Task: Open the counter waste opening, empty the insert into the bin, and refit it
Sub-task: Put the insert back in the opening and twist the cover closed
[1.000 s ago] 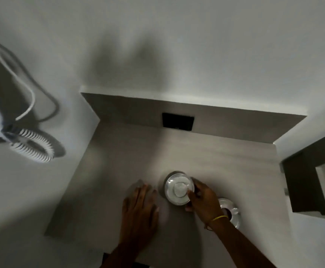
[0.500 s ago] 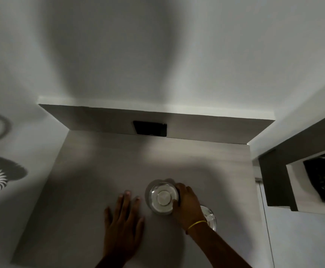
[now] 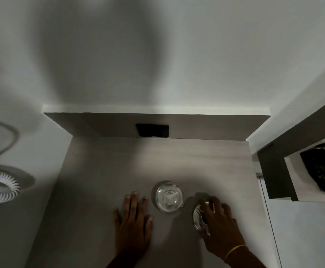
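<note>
A round shiny metal lid (image 3: 169, 199) with a centre knob lies loose on the grey wood-grain counter (image 3: 109, 171). To its right is the metal rim of the waste insert (image 3: 197, 219), set in the counter and mostly covered by my right hand (image 3: 219, 223). That hand's fingers curl over the rim and into the opening. A yellow band is on its wrist. My left hand (image 3: 133, 225) lies flat on the counter left of the lid, fingers spread, holding nothing. The inside of the insert is hidden.
A black socket plate (image 3: 152, 130) sits in the upstand behind the counter. A white coiled cord (image 3: 1, 188) hangs on the left wall. At the right, a recessed shelf (image 3: 277, 182) holds a dark wrapped object (image 3: 320, 171). White walls close in the counter.
My right hand has let go of the lid, which now rests on the counter, and has moved right onto the insert's rim. My left hand has stayed flat.
</note>
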Demonstrator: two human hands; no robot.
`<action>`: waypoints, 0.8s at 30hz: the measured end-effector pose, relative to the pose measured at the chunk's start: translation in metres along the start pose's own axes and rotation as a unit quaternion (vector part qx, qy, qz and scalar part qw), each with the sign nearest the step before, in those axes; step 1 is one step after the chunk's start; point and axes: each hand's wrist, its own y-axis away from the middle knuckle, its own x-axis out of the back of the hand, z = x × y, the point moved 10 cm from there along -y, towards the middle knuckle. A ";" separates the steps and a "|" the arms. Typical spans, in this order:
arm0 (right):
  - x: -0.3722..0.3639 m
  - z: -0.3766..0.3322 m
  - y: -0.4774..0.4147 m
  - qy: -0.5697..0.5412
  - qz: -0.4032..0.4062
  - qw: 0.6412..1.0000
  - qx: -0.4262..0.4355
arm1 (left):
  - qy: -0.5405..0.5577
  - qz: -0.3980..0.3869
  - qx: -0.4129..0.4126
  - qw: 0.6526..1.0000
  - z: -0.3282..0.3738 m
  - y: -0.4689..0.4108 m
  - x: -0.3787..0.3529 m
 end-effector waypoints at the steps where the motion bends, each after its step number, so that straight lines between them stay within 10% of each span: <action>1: 0.000 -0.001 0.002 0.005 0.006 1.000 0.001 | 0.001 0.001 -0.001 1.000 0.000 0.000 0.000; 24: 0.052 -0.085 -0.034 0.047 0.078 0.996 0.000 | 0.002 -0.006 -0.005 1.000 -0.001 0.001 -0.002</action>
